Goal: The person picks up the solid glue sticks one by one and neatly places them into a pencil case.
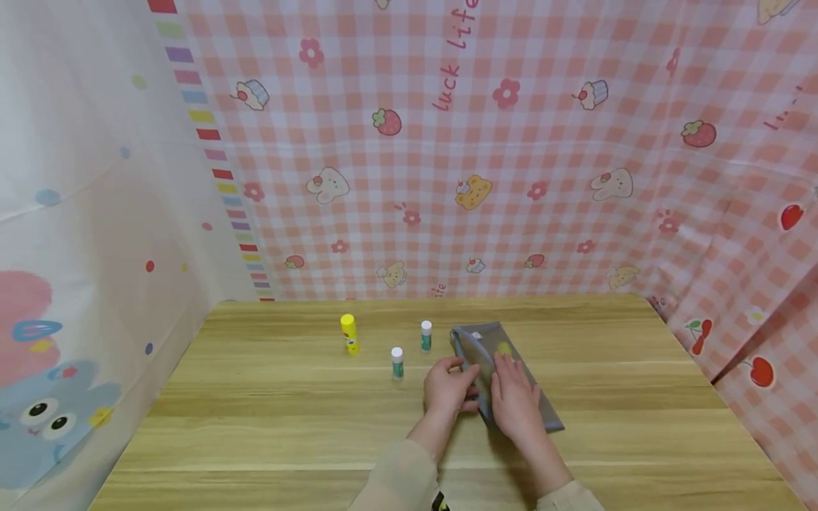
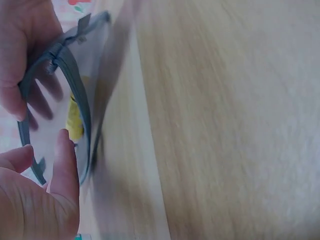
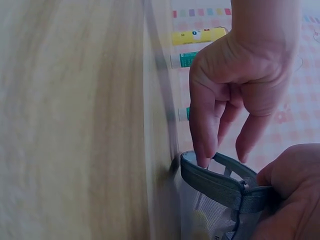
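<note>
A grey mesh zipper pouch (image 1: 548,411) lies slanted on the table, its zipped mouth spread toward my left hand (image 1: 447,387). A yellow stick (image 2: 75,117) shows inside through the mesh. My left fingers reach down into the mouth, nearly straight, with the thumb apart near the other rim (image 3: 235,85). My right hand (image 1: 516,404) holds the pouch by its mouth, thumb at the rim and fingers spread over the mesh side. Left of the pouch stand a yellow glue stick (image 1: 349,335) and two white-capped green glue sticks, one nearer (image 1: 397,365) and one farther (image 1: 426,338).
The wood-grain table (image 1: 255,426) runs back to a pink checked cloth (image 1: 409,156) hanging behind it. A white printed cloth (image 1: 96,234) hangs along the left side. Bare wood surrounds the pouch and glue sticks.
</note>
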Tool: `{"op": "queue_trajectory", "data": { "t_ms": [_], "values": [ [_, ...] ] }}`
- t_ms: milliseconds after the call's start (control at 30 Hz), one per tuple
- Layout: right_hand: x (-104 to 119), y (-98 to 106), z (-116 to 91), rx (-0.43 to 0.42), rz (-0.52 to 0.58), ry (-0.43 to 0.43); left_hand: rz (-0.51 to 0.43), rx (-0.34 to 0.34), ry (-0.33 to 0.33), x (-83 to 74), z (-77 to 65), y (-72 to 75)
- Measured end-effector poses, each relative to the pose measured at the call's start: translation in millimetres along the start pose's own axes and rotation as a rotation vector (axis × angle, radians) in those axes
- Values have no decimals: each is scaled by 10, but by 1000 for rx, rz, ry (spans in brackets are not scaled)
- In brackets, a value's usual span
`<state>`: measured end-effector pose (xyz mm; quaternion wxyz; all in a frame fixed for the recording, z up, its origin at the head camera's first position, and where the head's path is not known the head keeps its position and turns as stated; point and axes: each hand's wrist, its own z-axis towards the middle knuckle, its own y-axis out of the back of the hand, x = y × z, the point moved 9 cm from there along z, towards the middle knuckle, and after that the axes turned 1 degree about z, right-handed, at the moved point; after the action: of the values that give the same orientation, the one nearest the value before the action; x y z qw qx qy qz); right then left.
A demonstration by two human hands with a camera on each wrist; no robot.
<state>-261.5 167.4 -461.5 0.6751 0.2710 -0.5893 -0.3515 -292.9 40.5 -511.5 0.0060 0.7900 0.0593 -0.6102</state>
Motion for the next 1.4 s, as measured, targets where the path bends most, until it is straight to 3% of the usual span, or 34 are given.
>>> {"op": "queue_trajectory", "data": {
  "t_ms": [233, 533, 833, 1233, 1400],
  "values": [
    [-4, 1, 8, 5, 14, 0, -57, 23, 9, -30, -75, -12],
    [-15, 0, 13, -4, 19, 4, -86, 34, -34, -98, -134, 26],
    [-45, -14, 19, 12, 33, -22, 14, 2, -194, -282, -168, 99],
    [-55, -17, 22, 33, 33, -41, 187, -49, -411, -705, -331, 179],
    [-47, -12, 21, 36, 37, -41, 298, -73, -561, -878, -435, 191]
  ]
}}
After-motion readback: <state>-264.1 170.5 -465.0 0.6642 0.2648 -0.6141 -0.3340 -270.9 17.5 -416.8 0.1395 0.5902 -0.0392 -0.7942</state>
